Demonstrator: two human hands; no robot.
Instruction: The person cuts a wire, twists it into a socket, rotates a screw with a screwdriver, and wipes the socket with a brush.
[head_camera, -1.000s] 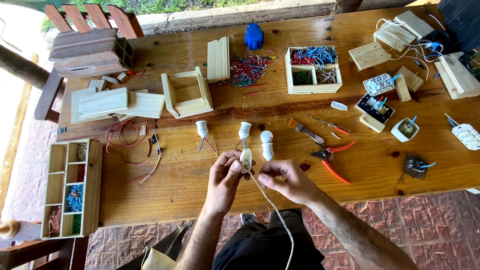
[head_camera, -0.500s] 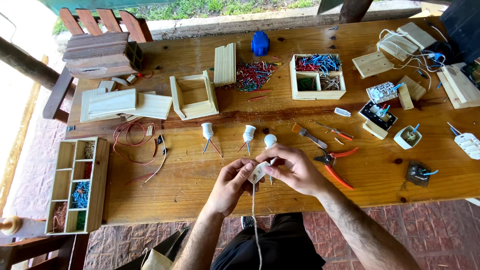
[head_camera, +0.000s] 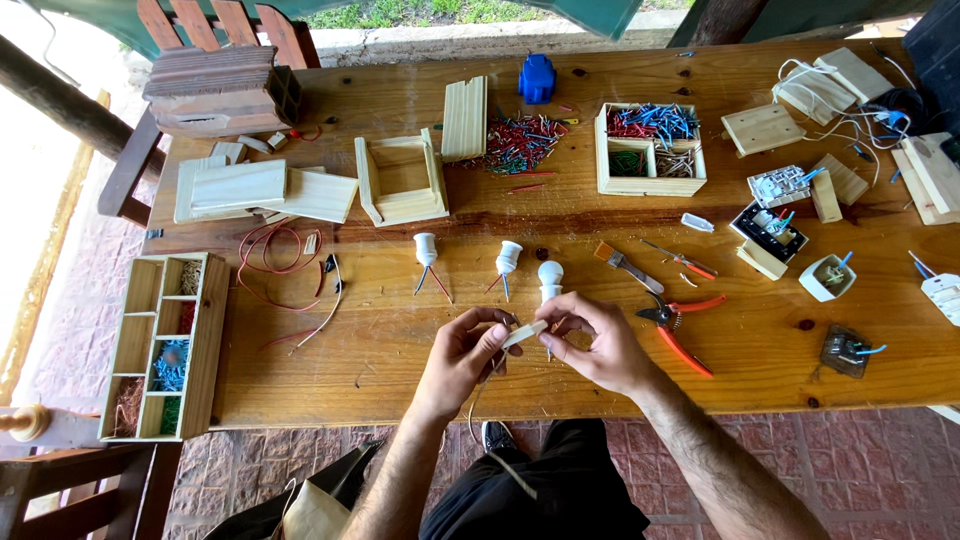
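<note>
Both hands meet over the front middle of the wooden table (head_camera: 400, 340). My left hand (head_camera: 470, 352) and my right hand (head_camera: 592, 340) pinch the two ends of a small white plug-like part (head_camera: 524, 334); a thin white cord (head_camera: 478, 415) hangs from it toward my lap. Just beyond my fingers stand three white lamp sockets (head_camera: 427, 249) (head_camera: 509, 256) (head_camera: 550, 276) with short red and blue wire tails.
Red-handled pliers (head_camera: 672, 322), a small brush (head_camera: 622, 264) and a screwdriver (head_camera: 684, 261) lie right of my hands. A divided box of coloured wire bits (head_camera: 650, 150), an open wooden box (head_camera: 402, 181), a long compartment tray (head_camera: 160, 345), red wire loops (head_camera: 275, 262) and switch parts (head_camera: 775, 230) are spread around.
My hands drew back toward the table's front edge with the white part, and the right hand shifted its pinch onto it. The camera view shifted slightly.
</note>
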